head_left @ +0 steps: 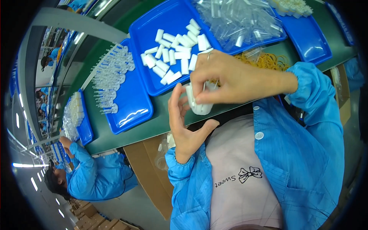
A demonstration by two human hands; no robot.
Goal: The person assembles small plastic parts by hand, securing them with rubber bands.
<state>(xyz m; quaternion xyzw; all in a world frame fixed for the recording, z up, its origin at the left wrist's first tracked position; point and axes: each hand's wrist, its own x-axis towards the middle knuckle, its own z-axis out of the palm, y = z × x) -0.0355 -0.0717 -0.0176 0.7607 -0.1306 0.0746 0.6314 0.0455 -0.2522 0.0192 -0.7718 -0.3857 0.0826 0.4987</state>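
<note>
My right hand (234, 78), a ring on one finger, reaches in from the right with its fingers pinched together on a white plastic part (202, 109). That part hangs above the front edge of the green table, its upper side hidden behind the fingers. Close by on its left, my left hand (186, 134) is open, thumb and fingers spread around the part. Whether those fingertips touch it I cannot tell. Just beyond, a blue tray (155, 90) carries several loose white cylinders (166, 55).
Left of it stands a blue tray (132, 119) with rows of clear thin-stemmed pieces (111, 73). Clear plastic bags or sleeves (239, 23) fill another tray behind. Yellow rubber bands (266, 61) lie beside my right wrist. A co-worker in blue (99, 172) works at the far left. A cardboard box (149, 168) stands below.
</note>
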